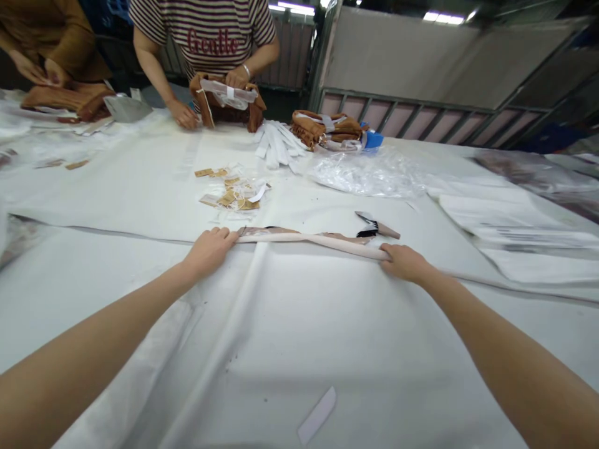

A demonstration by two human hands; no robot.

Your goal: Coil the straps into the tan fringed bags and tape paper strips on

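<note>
My left hand (211, 251) is closed on one end of a long, narrow, pale pink strip (309, 239). At the strip's other end, my right hand (403, 260) is closed too, thumb and fingers pinching it. The strip lies nearly level between the hands, low over the white table cover (337, 324). Brown and black material shows just behind its upper edge; what that is I cannot make out. A dark-and-brown pointed object (381, 227) lies beyond the strip, close to my right hand.
Tan tags (234, 194) with strings lie beyond my hands. Farther back are white paper strips (279, 144), brown bags (327, 128) and clear plastic (369, 171). White printed sheets (528, 224) lie right. Across the table, a person in stripes (210, 37) handles a brown bag; another works left.
</note>
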